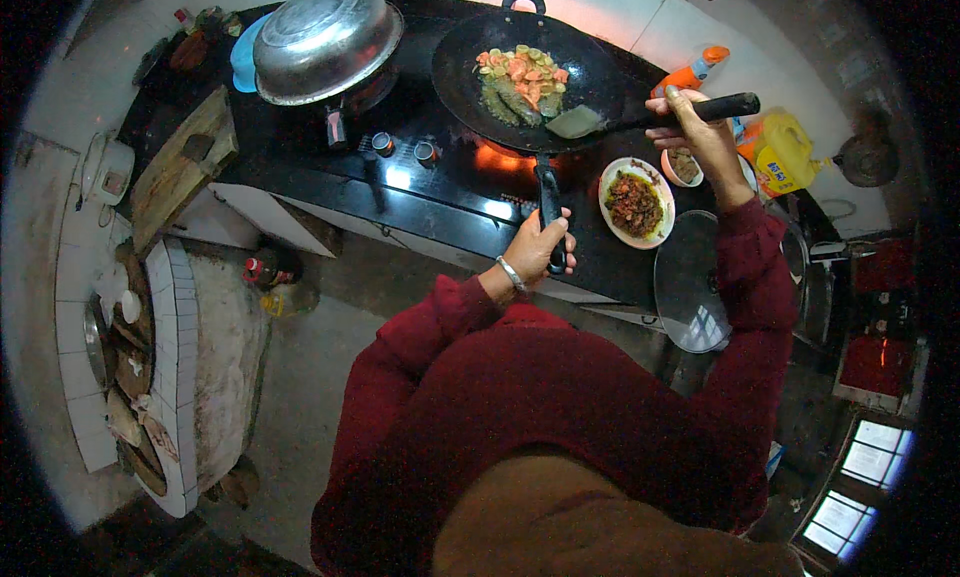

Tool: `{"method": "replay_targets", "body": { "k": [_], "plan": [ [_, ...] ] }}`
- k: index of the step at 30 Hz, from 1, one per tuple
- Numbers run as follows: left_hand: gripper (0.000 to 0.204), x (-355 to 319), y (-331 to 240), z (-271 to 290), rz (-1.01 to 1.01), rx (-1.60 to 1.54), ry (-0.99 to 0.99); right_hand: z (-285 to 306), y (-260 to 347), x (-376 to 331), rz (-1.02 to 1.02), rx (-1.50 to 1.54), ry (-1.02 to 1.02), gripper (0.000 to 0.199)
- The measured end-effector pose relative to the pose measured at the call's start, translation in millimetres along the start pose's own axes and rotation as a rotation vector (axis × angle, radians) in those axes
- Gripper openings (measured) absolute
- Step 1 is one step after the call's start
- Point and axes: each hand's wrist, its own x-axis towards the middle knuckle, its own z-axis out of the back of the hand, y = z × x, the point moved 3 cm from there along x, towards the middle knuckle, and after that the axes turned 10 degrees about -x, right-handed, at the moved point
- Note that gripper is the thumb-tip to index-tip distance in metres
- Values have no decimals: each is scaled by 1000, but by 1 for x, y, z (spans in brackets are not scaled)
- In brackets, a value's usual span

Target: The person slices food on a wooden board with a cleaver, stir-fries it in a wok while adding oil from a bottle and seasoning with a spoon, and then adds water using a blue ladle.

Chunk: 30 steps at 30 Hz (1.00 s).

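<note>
A black wok (455,82) rests on the stove under a flame-orange glow. My left hand (532,247), with a silver bangle at the wrist, is wrapped around the wok's black handle (547,189). Sliced green and orange vegetables (525,77) lie in the middle of the wok, with some dark green pieces among them. In my right hand (695,137) is a spatula (575,123), gripped by its black handle. Its broad blade sits inside the wok on the right, beside the food and apart from most of it.
An oval plate of dark cooked food (608,217) and a small bowl (683,180) stand right of the wok. Close by are a glass lid (680,287), an orange bottle (690,74) and a yellow oil jug (785,152). A domed metal lid (325,42) covers another pan at left.
</note>
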Motion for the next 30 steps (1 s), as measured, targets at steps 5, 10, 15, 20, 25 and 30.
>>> {"method": "replay_targets", "body": {
  "k": [5,10,15,20,25,30],
  "plan": [
    [30,-1,1,-5,-1,33,5,-20,-45,44,105,130,-10,29],
    [31,-1,-1,-4,6,55,12,-50,-50,61,351,24,140,23],
    [33,0,2,-2,-9,13,20,-48,14,40,944,-577,270,18],
    [34,-2,1,-4,-16,17,15,-51,16,64,862,-466,209,20],
    [33,-1,2,-5,-5,40,12,-71,-12,93,358,-38,234,29],
    [24,-5,0,-3,-17,-1,-28,-52,5,102,198,-185,164,32]
  ]
}}
